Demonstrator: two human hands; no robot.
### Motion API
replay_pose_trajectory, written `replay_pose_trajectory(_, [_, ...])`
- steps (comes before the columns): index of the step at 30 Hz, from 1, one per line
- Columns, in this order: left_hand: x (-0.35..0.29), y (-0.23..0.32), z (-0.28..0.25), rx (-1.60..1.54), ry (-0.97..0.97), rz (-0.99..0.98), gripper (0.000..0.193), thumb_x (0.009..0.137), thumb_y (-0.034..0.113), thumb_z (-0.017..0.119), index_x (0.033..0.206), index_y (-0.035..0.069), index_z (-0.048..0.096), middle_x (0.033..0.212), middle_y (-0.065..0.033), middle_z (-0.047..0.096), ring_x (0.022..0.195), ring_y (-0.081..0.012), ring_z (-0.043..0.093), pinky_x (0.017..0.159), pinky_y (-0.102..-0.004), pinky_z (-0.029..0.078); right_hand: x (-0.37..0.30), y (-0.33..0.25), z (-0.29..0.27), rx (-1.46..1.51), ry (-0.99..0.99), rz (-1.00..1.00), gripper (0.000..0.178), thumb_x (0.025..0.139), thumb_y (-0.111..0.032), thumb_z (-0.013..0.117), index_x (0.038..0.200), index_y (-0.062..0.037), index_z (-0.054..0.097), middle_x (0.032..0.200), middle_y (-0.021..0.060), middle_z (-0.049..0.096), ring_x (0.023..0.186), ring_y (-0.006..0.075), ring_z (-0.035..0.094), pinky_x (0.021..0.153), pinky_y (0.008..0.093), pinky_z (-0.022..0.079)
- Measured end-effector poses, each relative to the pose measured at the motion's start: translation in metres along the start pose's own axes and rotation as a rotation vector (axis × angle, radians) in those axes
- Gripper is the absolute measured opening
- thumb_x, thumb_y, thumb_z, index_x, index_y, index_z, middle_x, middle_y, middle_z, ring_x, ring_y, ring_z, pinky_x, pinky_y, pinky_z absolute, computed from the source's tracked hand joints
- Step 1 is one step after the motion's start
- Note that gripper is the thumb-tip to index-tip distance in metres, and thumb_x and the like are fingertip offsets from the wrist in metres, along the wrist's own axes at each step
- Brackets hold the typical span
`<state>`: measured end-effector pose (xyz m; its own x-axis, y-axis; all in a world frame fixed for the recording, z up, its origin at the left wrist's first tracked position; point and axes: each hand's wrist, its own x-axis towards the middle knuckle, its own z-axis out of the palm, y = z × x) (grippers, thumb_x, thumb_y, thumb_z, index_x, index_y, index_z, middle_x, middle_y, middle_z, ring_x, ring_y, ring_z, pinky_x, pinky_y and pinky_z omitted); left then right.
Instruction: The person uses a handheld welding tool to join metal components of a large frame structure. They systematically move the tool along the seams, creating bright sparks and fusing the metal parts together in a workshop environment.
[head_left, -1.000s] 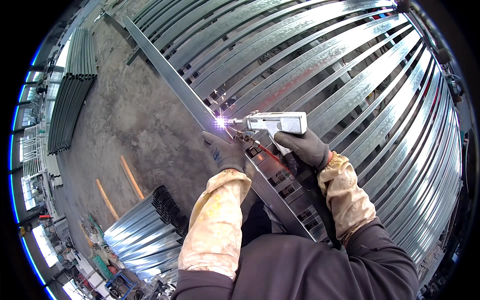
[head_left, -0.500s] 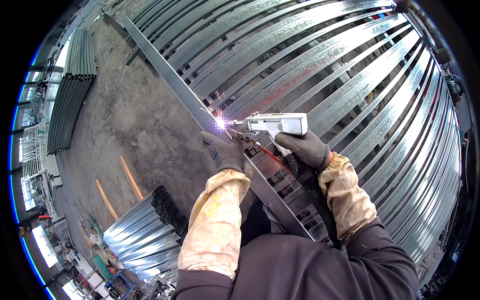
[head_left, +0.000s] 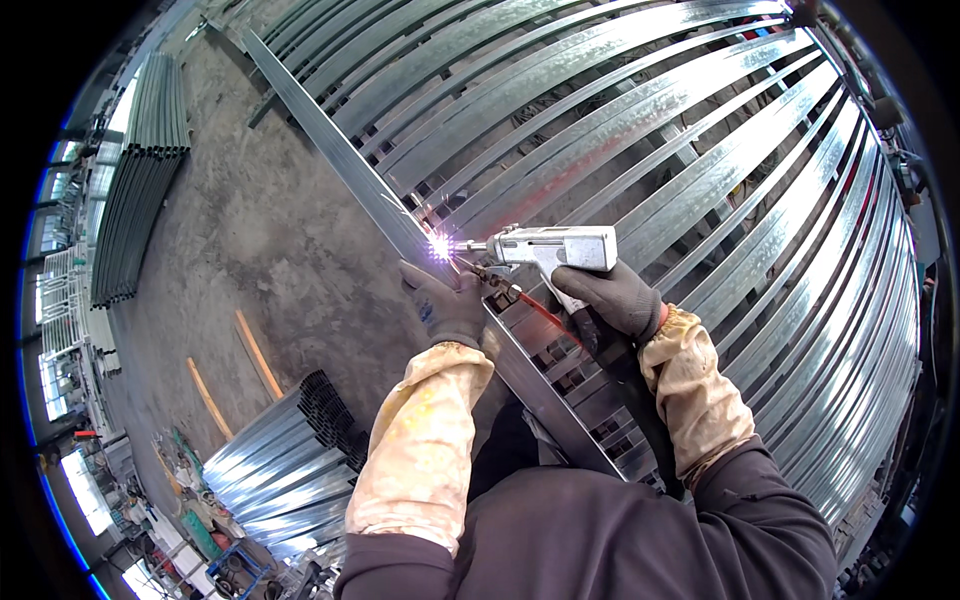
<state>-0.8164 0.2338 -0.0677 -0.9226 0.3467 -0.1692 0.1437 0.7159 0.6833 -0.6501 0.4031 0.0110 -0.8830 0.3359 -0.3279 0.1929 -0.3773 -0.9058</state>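
My right hand [head_left: 622, 300], in a dark glove, is wrapped round the grip of a white and silver welding gun [head_left: 570, 246]. The gun's nozzle points left, and a bright violet-white weld glow with sparks [head_left: 440, 246] burns at its tip. That spot lies where a long galvanized steel tube [head_left: 340, 160] meets the ends of the crosswise bars [head_left: 520, 195]. Just below the glow, my gloved left hand [head_left: 446, 308] grips the long tube, its thumb near the nozzle; part of its fingers is hidden. A red hose [head_left: 545, 314] and a dark cable [head_left: 637, 410] run from the gun.
Many parallel steel bars [head_left: 760, 165] spread to the right and far side. A stack of tubes [head_left: 135, 210] stands at far left, another bundle [head_left: 275, 470] at lower left. Two wooden strips [head_left: 258, 352] lie on the concrete floor [head_left: 300, 270]. Windows and equipment line the left edge.
My left hand and forearm have shifted slightly left. The weld glow stays at nearly the same spot, with its sparks spread differently. My right hand and the gun have hardly moved.
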Motion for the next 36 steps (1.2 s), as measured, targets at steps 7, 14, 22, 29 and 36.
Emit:
replay_pose_trajectory(7, [0.001,-0.035,0.02,-0.044,0.206,0.16,0.073,0.098,0.028,0.042,0.152,-0.008,0.009,0.148,-0.0338,0.03,0.135,-0.0467,0.037,0.112,-0.0464,0.031,-0.001,-0.001,0.0,0.003,-0.007,0.031,0.038,0.094,-0.018,0.068,0.126,0.0,0.059,0.113,0.0048,0.066,0.104,0.013,0.059,0.091,0.0309,0.049])
replay_pose_trajectory(14, [0.003,-0.025,0.017,-0.122,0.186,0.063,0.063,0.102,0.025,0.036,0.153,-0.005,0.015,0.149,-0.0316,0.033,0.136,-0.0429,0.039,0.11,-0.0444,0.034,-0.004,-0.002,-0.002,-0.001,0.008,0.01,0.038,0.094,-0.019,0.068,0.127,-0.0007,0.059,0.112,0.0043,0.065,0.103,0.013,0.059,0.092,0.0309,0.048])
replay_pose_trajectory(22, [-0.004,-0.007,0.007,-0.129,0.165,0.023,0.063,0.103,0.026,0.035,0.154,-0.004,0.013,0.152,-0.0332,0.03,0.138,-0.0454,0.037,0.111,-0.0455,0.034,-0.006,-0.008,-0.003,-0.021,-0.019,0.024,0.035,0.095,-0.019,0.067,0.123,-0.0005,0.06,0.104,0.0036,0.067,0.096,0.0121,0.06,0.087,0.0309,0.05])
replay_pose_trajectory(29, [-0.004,-0.007,0.007,-0.122,0.176,0.057,0.064,0.104,0.025,0.035,0.155,-0.004,0.01,0.156,-0.033,0.024,0.144,-0.0436,0.029,0.115,-0.0435,0.03,-0.009,-0.01,0.0,-0.031,-0.011,0.02,0.03,0.095,-0.02,0.066,0.118,-0.0003,0.063,0.091,0.0025,0.067,0.084,0.0112,0.061,0.078,0.0297,0.051])
replay_pose_trajectory(36, [0.001,-0.015,0.01,-0.124,0.245,0.126,0.06,0.103,0.024,0.036,0.152,-0.006,0.02,0.149,-0.033,0.033,0.136,-0.0458,0.038,0.111,-0.0463,0.033,-0.011,-0.012,-0.001,-0.01,-0.034,0.037,0.03,0.096,-0.02,0.066,0.118,0.0001,0.062,0.089,0.003,0.067,0.082,0.0114,0.062,0.075,0.0293,0.051])
